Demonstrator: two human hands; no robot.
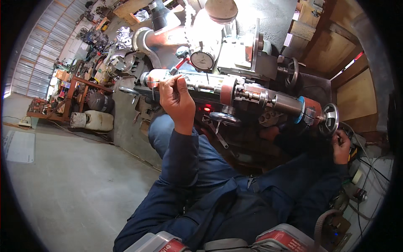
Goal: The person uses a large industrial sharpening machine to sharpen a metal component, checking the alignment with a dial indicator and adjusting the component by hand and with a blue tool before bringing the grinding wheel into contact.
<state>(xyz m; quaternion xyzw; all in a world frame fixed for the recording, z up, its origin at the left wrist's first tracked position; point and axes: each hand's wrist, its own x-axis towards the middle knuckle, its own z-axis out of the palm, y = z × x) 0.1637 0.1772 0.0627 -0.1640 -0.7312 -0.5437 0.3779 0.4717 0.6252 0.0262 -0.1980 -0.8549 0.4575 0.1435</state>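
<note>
A long lathe-like machine (247,93) runs across in front of me, with a round shaft (287,103) along it. My left hand (178,103) is raised over its left part, fingertips pinched together; whatever they hold is hidden. Just right of that hand, a round white dial gauge (202,60) stands on a red and black holder (181,63). At the machine's right end is a silver handwheel (330,119). My right hand (342,148) is at the lower right of its rim, fingers curled on it. A second handwheel (225,118) sits at the front middle.
A wrench (218,135) lies under the middle handwheel. Behind the machine, a bright lamp (221,10) lights a metal slide. Gas cylinders (98,120) and a cluttered rack (71,98) are at the left. Cables (371,168) hang at the right, by wooden boards (357,96).
</note>
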